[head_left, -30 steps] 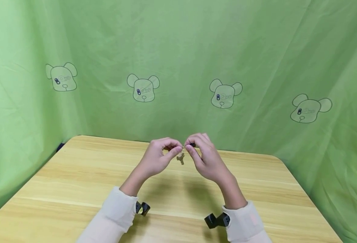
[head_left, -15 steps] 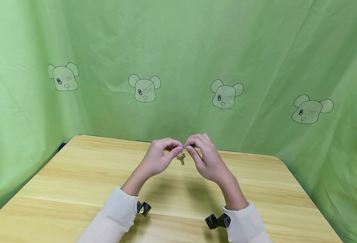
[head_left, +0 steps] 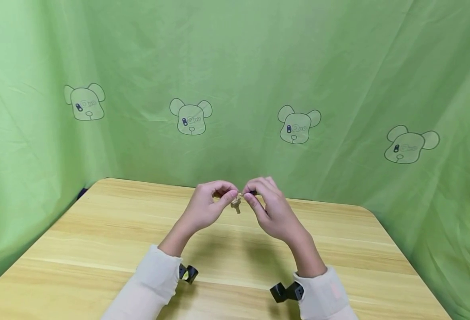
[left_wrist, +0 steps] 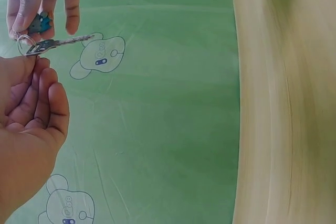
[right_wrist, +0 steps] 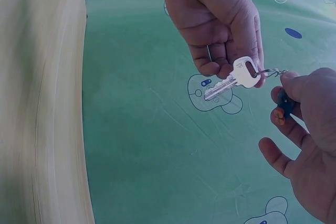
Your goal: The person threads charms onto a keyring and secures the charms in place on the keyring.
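Above the table, both hands meet at a keychain with a small blue-and-orange charm (right_wrist: 284,106) and a thin metal ring (right_wrist: 271,72). A silver key (right_wrist: 231,82) hangs blade down, its head against the fingertips of my left hand (head_left: 205,206). Those fingertips appear to pinch the key's head where the ring passes through; the exact contact is partly hidden. A thin metallic sliver shows among the left fingers in the right wrist view. My right hand (head_left: 272,211) pinches the keychain by the ring's other end, and the charm lies against its fingers.
A wood-grain table (head_left: 99,240) spreads beneath the hands. Green cloth (head_left: 235,58) with printed bear heads stands behind it and along both sides. Black wrist cameras (head_left: 286,292) sit at the cuffs, low over the tabletop.
My left fingertips have shifted slightly left, away from the right hand, and the key has moved a little left and up with them. The right hand stays almost still.
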A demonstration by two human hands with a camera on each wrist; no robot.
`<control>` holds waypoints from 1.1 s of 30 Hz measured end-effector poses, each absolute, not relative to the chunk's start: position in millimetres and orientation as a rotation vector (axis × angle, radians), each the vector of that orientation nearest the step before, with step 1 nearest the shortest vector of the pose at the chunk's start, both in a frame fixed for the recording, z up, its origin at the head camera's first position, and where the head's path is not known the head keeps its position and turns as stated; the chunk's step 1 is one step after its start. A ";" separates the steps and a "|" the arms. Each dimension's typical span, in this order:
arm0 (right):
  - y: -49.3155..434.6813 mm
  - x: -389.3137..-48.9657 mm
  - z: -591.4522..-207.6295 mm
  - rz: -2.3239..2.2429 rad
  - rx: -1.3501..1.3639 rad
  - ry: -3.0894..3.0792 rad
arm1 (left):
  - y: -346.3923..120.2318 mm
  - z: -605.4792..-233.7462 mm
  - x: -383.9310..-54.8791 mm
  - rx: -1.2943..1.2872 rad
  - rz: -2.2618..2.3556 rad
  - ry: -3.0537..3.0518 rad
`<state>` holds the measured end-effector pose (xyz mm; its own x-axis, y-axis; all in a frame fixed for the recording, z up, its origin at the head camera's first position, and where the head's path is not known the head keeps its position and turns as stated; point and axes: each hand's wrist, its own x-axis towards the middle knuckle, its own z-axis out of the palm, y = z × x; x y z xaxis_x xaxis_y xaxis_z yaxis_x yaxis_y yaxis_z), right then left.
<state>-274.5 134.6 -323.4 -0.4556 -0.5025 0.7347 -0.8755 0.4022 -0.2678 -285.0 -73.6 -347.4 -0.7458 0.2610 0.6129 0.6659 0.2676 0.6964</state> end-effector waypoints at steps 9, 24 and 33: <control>134.8 -274.0 -326.3 0.884 1.160 -2.162 | -74.1 -344.2 -282.7 -0.789 -1.588 -2.119; 132.7 -275.8 -329.3 0.855 1.144 -2.164 | -69.2 -341.5 -277.4 -0.708 -1.640 -2.101; 130.0 -276.6 -331.1 0.918 1.077 -2.218 | -63.2 -343.0 -275.8 -0.642 -1.724 -2.061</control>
<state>-276.6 130.0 -331.1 -0.5582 -0.4759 0.6796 -0.8170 0.4581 -0.3503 -275.8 -63.2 -343.0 -0.8249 0.1036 0.5557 0.5653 0.1449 0.8120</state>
